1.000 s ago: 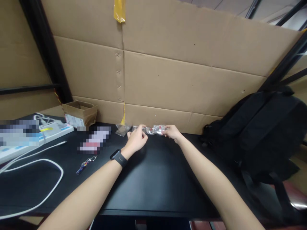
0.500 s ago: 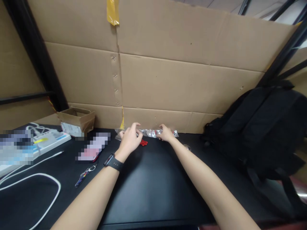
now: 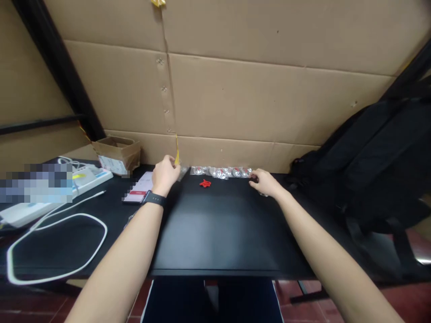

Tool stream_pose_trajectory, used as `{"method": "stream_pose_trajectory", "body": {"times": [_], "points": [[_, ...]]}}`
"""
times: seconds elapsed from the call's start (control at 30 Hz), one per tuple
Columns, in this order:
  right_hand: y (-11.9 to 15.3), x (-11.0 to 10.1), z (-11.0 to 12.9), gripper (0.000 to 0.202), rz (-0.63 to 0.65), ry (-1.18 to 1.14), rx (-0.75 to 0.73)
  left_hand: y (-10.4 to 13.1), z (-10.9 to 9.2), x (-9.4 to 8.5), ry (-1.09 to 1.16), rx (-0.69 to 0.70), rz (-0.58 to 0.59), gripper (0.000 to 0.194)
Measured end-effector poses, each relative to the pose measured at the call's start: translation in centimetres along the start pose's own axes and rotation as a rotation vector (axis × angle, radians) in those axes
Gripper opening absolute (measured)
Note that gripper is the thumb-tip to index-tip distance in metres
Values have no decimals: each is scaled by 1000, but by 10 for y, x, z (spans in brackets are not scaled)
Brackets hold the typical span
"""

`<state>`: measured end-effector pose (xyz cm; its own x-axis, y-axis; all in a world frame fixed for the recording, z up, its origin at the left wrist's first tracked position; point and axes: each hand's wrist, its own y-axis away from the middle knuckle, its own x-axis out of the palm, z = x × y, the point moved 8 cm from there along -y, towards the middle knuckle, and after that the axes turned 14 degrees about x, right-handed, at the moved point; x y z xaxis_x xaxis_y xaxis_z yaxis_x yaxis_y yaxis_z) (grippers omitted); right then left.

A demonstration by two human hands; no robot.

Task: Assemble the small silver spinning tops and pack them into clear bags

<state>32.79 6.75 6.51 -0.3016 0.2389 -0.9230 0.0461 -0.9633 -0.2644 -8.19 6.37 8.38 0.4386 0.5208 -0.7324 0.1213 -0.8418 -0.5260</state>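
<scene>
Along the back of the black table lies a row of small clear packets [image 3: 221, 173] with shiny round metal pieces and red bits inside. My left hand [image 3: 164, 176], a dark watch on its wrist, is closed on a crumpled clear plastic bag [image 3: 182, 172] at the row's left end. At the other end, my right hand [image 3: 265, 183] has thumb and forefinger apart, its fingertips beside the last packet. A small bundle of red cord [image 3: 205, 183] rests in front of the row. Under my right hand a small shiny object is mostly hidden.
Cardboard panels [image 3: 235, 98] stand upright behind the table. To the left are a small open cardboard box [image 3: 121, 154], a phone [image 3: 141, 185], a power strip [image 3: 90, 181] and a looped white cable [image 3: 57, 278]. A black backpack [image 3: 363, 157] takes up the right side.
My hands have moved apart, left hand leftward with the clear bag and right hand rightward off the packets. The packet row now shows uncovered. The camera view has tilted down.
</scene>
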Motion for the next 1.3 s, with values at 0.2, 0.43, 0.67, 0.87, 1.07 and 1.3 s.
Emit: {"method": "stream_pose_trajectory", "body": {"times": [0.2, 0.43, 0.67, 0.87, 1.07, 1.3], "points": [[23, -8, -71, 53, 124, -164, 53, 4, -16, 21, -55, 106, 108, 25], [22, -3, -76, 50, 263, -191, 72, 15, -58, 23, -152, 394, 18, 24], [23, 3, -71, 48, 284, -253, 33, 40, -104, 63, 38, 783, 295, 32], [22, 4, -72, 45, 275, -247, 21, 45, -105, 74, -76, 757, 313, 12], [21, 6, -72, 43, 278, -252, 21, 45, -107, 77, -72, 746, 273, 11], [23, 1, -71, 42, 274, -263, 30, 46, -111, 74, -26, 746, 271, 14]]}}
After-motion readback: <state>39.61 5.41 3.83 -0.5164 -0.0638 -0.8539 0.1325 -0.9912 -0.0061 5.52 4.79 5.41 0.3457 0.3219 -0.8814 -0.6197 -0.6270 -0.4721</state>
